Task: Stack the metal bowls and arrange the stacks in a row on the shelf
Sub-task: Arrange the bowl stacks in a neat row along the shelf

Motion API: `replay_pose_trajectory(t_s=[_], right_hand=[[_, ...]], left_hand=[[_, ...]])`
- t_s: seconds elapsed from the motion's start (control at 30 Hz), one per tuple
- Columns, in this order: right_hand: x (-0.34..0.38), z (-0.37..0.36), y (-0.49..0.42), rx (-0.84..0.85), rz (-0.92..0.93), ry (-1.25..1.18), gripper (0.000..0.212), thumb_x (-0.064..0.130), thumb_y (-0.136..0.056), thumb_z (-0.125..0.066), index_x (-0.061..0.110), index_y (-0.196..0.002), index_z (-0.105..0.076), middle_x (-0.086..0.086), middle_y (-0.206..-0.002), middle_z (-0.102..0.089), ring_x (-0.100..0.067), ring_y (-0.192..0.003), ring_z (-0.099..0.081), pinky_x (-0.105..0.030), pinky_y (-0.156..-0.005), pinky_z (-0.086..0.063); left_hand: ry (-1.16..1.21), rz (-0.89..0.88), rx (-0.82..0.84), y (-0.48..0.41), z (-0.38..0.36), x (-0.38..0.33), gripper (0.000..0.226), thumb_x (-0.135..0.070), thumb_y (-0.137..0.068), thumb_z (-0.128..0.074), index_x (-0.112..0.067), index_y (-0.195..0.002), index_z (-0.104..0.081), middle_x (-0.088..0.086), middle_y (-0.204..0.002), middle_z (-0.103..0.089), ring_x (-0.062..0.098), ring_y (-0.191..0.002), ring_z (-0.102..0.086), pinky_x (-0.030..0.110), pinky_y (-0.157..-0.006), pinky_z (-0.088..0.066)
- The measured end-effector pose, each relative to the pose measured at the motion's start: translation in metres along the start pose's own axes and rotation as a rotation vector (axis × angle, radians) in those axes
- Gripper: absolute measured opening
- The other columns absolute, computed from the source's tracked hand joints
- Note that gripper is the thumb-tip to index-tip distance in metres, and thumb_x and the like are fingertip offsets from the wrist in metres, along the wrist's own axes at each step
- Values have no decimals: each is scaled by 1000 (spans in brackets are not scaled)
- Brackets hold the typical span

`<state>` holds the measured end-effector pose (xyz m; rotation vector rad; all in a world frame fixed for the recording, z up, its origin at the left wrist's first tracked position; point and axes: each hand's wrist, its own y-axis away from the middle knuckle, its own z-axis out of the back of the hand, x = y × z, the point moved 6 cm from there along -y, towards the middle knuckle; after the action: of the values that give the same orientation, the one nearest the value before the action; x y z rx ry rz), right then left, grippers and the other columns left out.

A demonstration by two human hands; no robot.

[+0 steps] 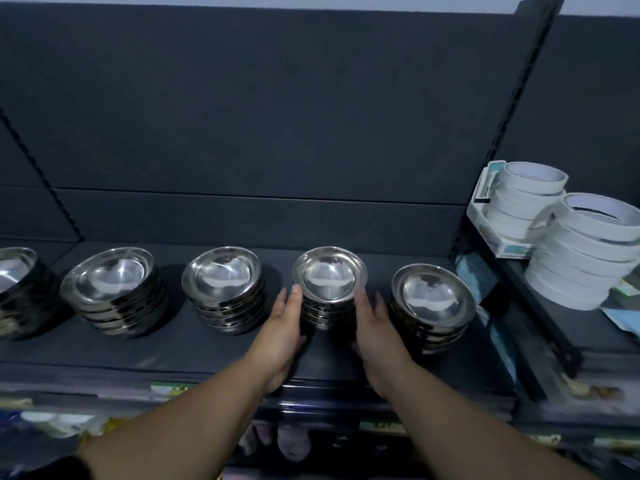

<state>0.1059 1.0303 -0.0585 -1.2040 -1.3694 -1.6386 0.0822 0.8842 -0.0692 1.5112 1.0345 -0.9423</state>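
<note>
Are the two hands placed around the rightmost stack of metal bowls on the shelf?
No, the left hand and right hand flank the second stack from the right; the rightmost stack stands further right.

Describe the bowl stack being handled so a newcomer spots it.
Find the dark shelf left of the white tape rolls. In its row, take the fourth bowl stack from the left. It alone stands between the left hand and right hand.

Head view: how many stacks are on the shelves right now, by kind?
Bowl stacks: 5 (leftmost cut off by the frame edge)
Tape stacks: 2
Total: 7
</note>
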Motion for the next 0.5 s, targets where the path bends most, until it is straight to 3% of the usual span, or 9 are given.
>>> replay_pose_trajectory(t_s=[0.1, 0.23, 0.4, 0.5], right_hand=[[4, -5, -4, 1, 40, -6, 107, 90, -54, -44, 44, -150, -27, 12, -154, -40, -14, -139, -39, -47, -116, -33], [3, -12, 3, 1, 63, -24, 79, 77, -77, -48, 41, -146, -38, 11, -143, -52, -11, -129, -49, -45, -114, -37], [-1, -18, 12, -13, 93, 26, 90, 83, -63, -50, 43, -142, -41, 14, -138, -57, -9, -126, -52, -44, -112, -40], [-2, -18, 14, -8, 100, 69, 72, 73, -79, -52, 42, -143, -40, 13, -137, -57, -10, -126, -52, -44, -111, -41]], left_hand=[[5, -20, 32, -3, -2, 1, 59, -56, -96, -38, -35, -150, -25, -14, -152, -36, 7, -135, -38, 32, -105, -35], [6, -33, 16, -1, 5, 0, 59, -48, -98, -40, -29, -152, -23, -11, -152, -37, 7, -133, -40, 35, -112, -33], [2, -39, 20, 7, 16, 1, 59, -47, -98, -40, -29, -152, -23, -10, -150, -40, 7, -133, -42, 35, -112, -33], [-13, -50, 27, 11, 18, 2, 61, -47, -98, -40, -28, -153, -21, -11, -151, -37, 8, -135, -40, 37, -115, -32]])
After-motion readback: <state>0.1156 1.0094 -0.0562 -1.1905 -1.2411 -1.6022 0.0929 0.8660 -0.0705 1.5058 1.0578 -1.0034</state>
